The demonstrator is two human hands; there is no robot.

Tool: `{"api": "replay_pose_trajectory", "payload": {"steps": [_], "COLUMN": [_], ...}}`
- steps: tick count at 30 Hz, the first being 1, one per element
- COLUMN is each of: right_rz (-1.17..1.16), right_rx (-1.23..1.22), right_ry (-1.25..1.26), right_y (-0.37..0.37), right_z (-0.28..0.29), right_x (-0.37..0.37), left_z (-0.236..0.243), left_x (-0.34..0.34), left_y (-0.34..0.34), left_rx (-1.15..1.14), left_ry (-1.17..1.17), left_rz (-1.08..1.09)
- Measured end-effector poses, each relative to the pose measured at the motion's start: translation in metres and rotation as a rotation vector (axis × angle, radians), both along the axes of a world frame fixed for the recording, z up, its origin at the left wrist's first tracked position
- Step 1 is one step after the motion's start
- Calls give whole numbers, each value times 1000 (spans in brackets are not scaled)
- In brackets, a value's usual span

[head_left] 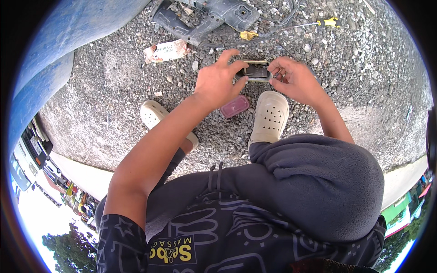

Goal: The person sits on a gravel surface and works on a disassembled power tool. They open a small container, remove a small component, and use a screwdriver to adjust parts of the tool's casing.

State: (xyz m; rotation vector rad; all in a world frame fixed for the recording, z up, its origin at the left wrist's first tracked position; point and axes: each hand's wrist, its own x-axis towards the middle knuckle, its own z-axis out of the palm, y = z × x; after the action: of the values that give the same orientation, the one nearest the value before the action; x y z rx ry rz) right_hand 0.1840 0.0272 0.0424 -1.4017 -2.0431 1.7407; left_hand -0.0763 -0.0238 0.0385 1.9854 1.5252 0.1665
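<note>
Between my hands, low over the gravel, is a small rectangular housing [256,72], with a dark hollow inside and a pale rim. My left hand [217,82] is closed on its left end, thumb on the near side and fingers on the far side. At the opposite end, the bent fingers and thumb of my right hand [297,83] grip the edge; anything small between those fingertips cannot be made out. A dull red, rounded rectangular cover [235,106] lies on the stones just nearer to me, between my shoes.
A dusty dark power tool [214,20] lies at the far side with its cable [268,36]. Right of it is a screwdriver with a yellow handle [328,22]. A torn cardboard piece [166,51] is further left. A large blue surface [86,20] fills the upper left.
</note>
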Motion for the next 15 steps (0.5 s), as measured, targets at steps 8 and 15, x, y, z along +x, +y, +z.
{"api": "replay_pose_trajectory", "payload": {"steps": [8, 15], "right_rz": [-127, 184], "right_rx": [-142, 403], "right_ry": [183, -189], "right_y": [-9, -5], "right_z": [17, 7], "right_x": [-5, 2], "left_z": [-9, -9], "left_x": [7, 3], "left_y": [4, 3], "left_rx": [-87, -78], "left_ry": [-96, -89], "left_rz": [-27, -51]}}
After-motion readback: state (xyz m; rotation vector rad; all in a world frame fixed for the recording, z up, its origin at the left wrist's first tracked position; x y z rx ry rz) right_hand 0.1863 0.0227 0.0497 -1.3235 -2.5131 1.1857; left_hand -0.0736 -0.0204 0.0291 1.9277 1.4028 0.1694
